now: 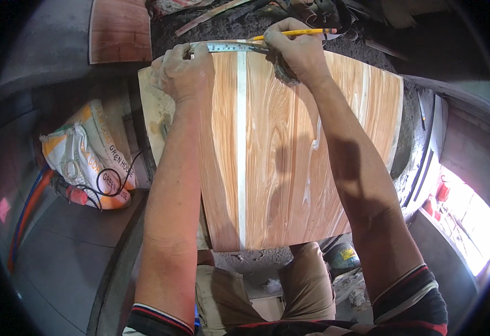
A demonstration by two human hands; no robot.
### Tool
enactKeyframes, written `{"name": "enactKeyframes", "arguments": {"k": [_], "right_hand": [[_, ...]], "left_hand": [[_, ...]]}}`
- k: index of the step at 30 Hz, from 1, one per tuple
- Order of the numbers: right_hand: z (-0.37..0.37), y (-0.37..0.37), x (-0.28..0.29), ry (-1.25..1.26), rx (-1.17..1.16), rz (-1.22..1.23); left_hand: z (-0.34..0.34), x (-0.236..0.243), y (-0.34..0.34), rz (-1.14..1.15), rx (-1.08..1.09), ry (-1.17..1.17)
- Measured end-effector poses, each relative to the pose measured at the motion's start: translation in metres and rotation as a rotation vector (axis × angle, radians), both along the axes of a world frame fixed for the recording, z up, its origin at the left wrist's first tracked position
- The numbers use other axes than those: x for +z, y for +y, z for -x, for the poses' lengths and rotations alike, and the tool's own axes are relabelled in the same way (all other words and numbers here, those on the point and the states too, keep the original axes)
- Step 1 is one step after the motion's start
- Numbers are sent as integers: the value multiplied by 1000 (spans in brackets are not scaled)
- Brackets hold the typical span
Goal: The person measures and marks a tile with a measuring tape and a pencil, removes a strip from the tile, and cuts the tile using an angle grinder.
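A wide wood-grain panel (275, 168) with a pale stripe (241, 145) lies in front of me. At its far left edge my left hand (183, 73) is closed, fingers pinching the end of a tape measure blade (225, 47). The blade runs along the far edge towards my right hand (298, 56). That hand is closed round a yellow pencil (301, 33), its tip pointing left near the blade. Under the same hand shows a dark, dirty lump, probably the tape case (285, 74), partly hidden by the fingers.
White and orange printed sacks (91, 157) stand at the left, with a black cable (116, 193) over them. A reddish wood-grain piece (120, 31) leans at the far left. Rough dark mortar or soil (211, 22) lies beyond the panel. A dark rounded object (343, 257) sits near my knee.
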State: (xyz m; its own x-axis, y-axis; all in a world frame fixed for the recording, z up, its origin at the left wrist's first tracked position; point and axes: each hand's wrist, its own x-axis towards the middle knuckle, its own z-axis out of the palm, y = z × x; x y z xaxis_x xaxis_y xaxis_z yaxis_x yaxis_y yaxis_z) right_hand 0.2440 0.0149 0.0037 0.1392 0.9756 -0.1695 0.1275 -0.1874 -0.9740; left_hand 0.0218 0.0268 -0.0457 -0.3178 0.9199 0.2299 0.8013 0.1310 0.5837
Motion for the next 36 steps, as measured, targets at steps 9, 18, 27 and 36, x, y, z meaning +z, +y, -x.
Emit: {"name": "enactKeyframes", "arguments": {"k": [9,18,27,36], "right_hand": [[17,-9,11,-413,194,-6],[12,-8,-9,-493,243,-41],[13,-7,-5,-764,350,-176],[14,-7,-7,-675,289,-151]], "left_hand": [[2,0,-2,-39,0,14],[1,-3,-3,-31,-20,18],[6,-5,0,-36,-32,3],[6,8,3,178,3,-14]]}}
